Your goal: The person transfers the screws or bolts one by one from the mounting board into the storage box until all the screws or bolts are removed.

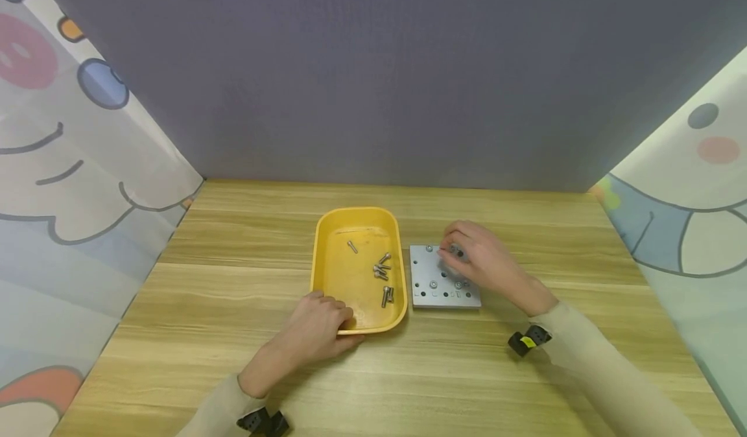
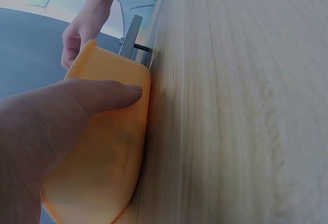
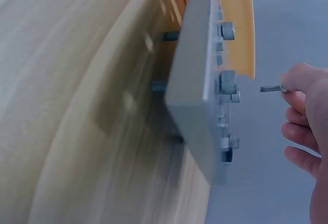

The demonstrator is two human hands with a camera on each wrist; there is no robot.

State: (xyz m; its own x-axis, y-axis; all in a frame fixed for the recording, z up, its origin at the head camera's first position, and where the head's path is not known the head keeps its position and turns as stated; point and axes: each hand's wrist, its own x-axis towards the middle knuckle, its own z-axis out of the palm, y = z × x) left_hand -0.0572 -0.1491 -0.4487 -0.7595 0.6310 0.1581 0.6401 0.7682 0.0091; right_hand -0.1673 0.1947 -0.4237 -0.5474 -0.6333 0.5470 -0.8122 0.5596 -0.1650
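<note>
A yellow plastic tray (image 1: 341, 271) holds several loose metal screws (image 1: 384, 296). My left hand (image 1: 312, 327) grips its near left corner, fingers over the rim and thumb (image 2: 110, 97) against the outer wall. To the right of the tray lies a grey metal plate (image 1: 428, 275) with rows of holes, some with screws (image 1: 433, 284) standing in them. Above the plate, my right hand (image 1: 481, 259) pinches a small screw (image 3: 270, 88) between thumb and index finger. In the right wrist view, that screw is apart from the plate, its threaded end pointing toward it.
The wood-grain table (image 1: 233, 294) carries the tray and plate side by side. A dark grey panel (image 1: 373, 87) rises behind the table's far edge, and cartoon-printed sheets (image 1: 87, 229) hang at both sides. In the right wrist view, screw shanks (image 3: 159, 86) stick out beneath the plate.
</note>
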